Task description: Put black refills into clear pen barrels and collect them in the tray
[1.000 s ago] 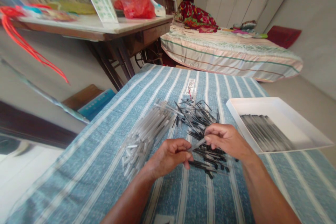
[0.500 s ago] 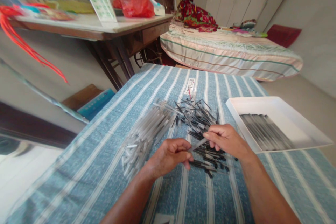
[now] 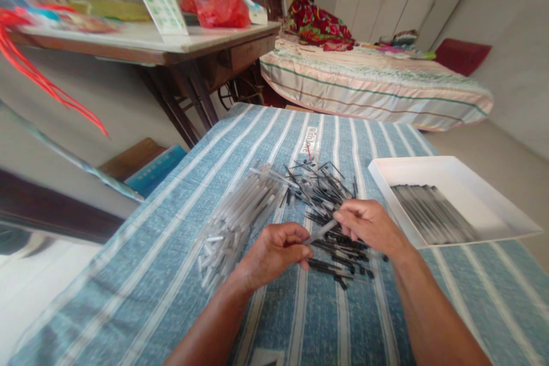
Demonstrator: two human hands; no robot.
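Note:
A translucent grey pen barrel (image 3: 321,232) is held slantwise between my two hands, above a loose heap of black-tipped pen refills (image 3: 328,190). My left hand (image 3: 277,253) pinches its lower left end between thumb and fingers. At the upper right end, my right hand (image 3: 369,224) is closed on the same barrel; the fingers hide that tip. Left of the refills lies a stack of clear pen barrels (image 3: 249,206), with a pile of small clear caps (image 3: 212,254) in front of it.
To the right stands a shallow white box (image 3: 484,194) with a row of dark-tipped pens (image 3: 433,214) inside. A blue striped cloth (image 3: 171,280) covers the table. A wooden desk (image 3: 163,57) is at the back left, and a bed (image 3: 377,83) stands behind.
Both hands have risen very slightly, still gripping the pen barrel at its ends. The piles and the box look unchanged; the view has shifted a little.

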